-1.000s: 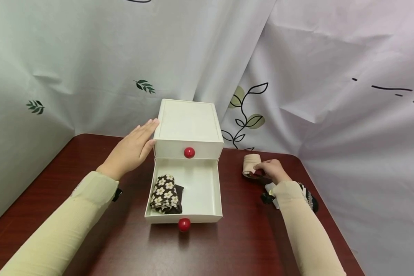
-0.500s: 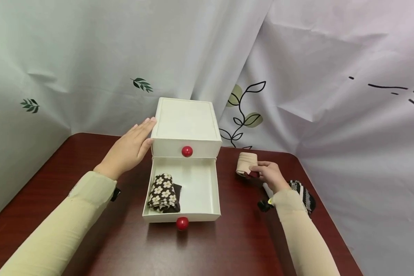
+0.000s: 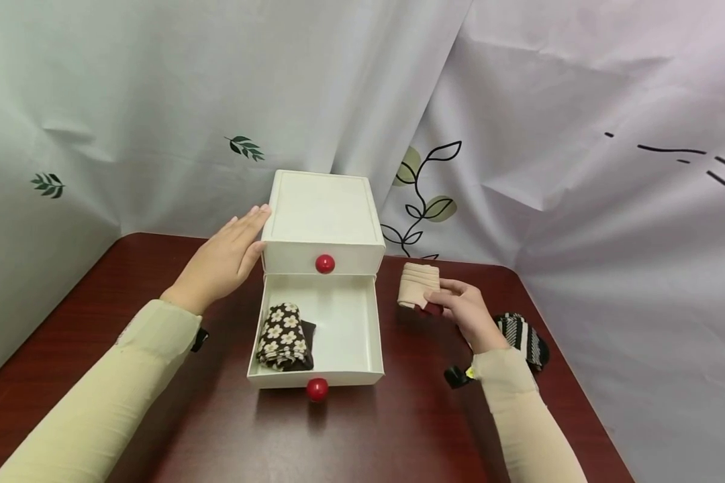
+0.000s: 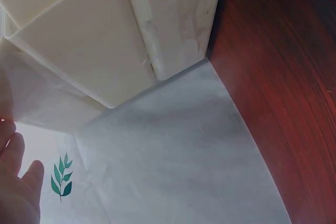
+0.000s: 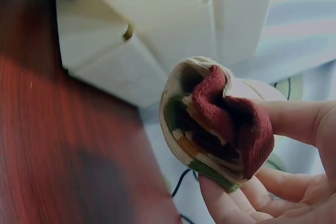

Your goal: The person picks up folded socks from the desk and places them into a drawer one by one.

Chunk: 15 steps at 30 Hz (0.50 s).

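A rolled-up sock (image 3: 419, 284), cream with a dark red end, is pinched between the thumb and fingers of my right hand (image 3: 468, 314). The right wrist view shows the roll (image 5: 210, 124) from its end, with green and orange knit inside. My left hand (image 3: 220, 265) lies with straight fingers along the left side of a white two-drawer box (image 3: 326, 208). Its lower drawer (image 3: 347, 329) is pulled out. Inside it, at the left, sits a dark brown rolled sock with cream flowers (image 3: 282, 335).
Red knobs (image 3: 325, 263) stick out from the drawer fronts. A black-and-white patterned sock bundle (image 3: 522, 339) lies on the dark red table (image 3: 411, 416) at the right, partly behind the right forearm. A pale curtain (image 3: 217, 80) hangs behind.
My right hand has moved left with the cream sock, bringing it nearer the box and away from the patterned bundle. My left hand has stayed at the box.
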### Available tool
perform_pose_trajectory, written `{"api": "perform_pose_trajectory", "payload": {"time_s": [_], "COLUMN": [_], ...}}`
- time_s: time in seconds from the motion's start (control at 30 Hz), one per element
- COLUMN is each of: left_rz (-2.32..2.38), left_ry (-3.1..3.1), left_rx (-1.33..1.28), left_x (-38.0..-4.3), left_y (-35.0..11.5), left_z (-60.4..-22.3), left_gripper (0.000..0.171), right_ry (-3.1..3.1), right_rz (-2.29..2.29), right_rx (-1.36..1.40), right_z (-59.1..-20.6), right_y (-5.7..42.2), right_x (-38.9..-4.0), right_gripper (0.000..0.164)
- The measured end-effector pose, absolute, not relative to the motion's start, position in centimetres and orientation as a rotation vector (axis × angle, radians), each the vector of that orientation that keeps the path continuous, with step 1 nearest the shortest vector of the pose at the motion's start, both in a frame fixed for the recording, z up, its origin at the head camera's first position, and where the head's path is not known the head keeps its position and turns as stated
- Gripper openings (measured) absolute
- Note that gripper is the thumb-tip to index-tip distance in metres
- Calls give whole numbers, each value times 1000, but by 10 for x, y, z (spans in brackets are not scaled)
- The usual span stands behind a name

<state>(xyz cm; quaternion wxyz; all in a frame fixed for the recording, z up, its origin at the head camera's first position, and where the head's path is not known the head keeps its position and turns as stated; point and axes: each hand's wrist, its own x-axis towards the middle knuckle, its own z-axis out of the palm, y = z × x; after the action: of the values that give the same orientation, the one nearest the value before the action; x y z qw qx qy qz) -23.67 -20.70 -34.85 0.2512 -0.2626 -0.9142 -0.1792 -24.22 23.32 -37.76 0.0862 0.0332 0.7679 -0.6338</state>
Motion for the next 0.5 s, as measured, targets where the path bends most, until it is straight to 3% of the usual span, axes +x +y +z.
{"api": "perform_pose_trajectory", "payload": {"time_s": [0.5], "left_rz": [-489], "left_ry": [-2498], "left_rx": [-720], "left_x": [-235], "left_y": [-208], "left_z": [-348], "left_gripper": [56], "right_ry": [2153], "right_rz": [-2040], "right_rx": [-92], "right_z": [-349], "right_y": [211], "right_x": [-206], "right_gripper": [56]}}
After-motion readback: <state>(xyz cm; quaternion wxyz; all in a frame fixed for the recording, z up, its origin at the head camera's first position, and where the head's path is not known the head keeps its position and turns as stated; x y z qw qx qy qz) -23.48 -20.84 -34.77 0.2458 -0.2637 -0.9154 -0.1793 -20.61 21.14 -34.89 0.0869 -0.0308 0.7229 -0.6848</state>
